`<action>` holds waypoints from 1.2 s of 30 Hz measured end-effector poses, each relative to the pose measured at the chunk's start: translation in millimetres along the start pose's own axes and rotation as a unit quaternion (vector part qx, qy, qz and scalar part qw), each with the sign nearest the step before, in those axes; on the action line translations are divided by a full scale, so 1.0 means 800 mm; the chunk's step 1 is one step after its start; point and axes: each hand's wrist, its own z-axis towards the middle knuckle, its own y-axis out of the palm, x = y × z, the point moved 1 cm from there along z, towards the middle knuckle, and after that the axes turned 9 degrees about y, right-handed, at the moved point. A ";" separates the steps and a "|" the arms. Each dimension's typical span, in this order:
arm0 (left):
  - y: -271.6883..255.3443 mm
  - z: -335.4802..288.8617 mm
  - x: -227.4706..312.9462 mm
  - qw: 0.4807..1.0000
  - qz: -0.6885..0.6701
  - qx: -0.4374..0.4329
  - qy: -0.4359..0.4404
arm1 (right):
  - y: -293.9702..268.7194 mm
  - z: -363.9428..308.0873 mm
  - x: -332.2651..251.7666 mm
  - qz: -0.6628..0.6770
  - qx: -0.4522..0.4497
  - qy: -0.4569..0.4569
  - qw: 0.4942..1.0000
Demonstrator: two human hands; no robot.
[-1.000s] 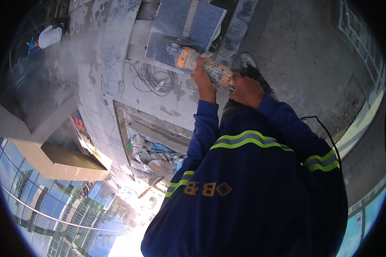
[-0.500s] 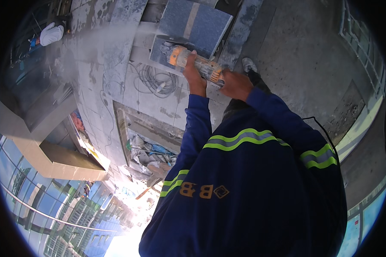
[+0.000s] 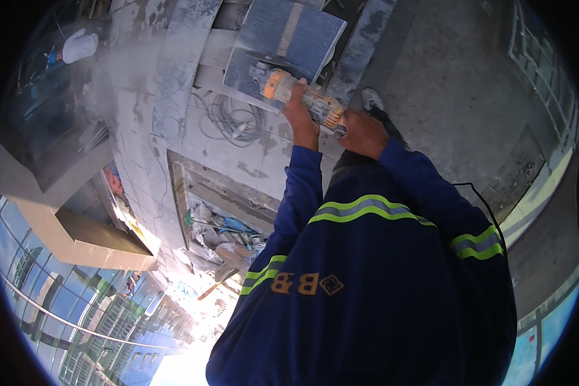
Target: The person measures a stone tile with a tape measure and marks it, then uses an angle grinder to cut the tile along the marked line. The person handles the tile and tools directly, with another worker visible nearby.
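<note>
I hold a dusty yellow-orange angle grinder in both hands. My left hand is closed round its body behind the orange gear head. My right hand is wrapped round the rear end. The thin cutting disc is edge-on at the face of a blue-grey stone slab; how deep it sits I cannot tell. A tan strip runs across the slab beyond the disc. Pale dust streams leftward from the disc.
A coiled grey cable lies on the paving left of my arms. Closer in, a recessed pit holds rubble and plastic. My shoe is right of the slab. Another person is at the far left; a metal railing stands at right.
The grinder and both my hands have shifted slightly right and toward me across the slab. My grip is the same, and dust still drifts left.
</note>
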 end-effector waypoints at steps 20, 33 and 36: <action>-0.008 -0.021 -0.016 0.999 0.028 -0.010 -0.020 | -0.010 -0.032 0.004 -0.004 -0.014 0.053 0.998; -0.013 -0.037 -0.020 0.999 0.035 -0.013 -0.020 | 0.001 -0.039 0.014 -0.006 -0.027 0.063 0.998; -0.012 -0.040 -0.021 0.999 0.028 -0.006 -0.026 | 0.000 -0.042 0.013 -0.004 -0.023 0.069 0.997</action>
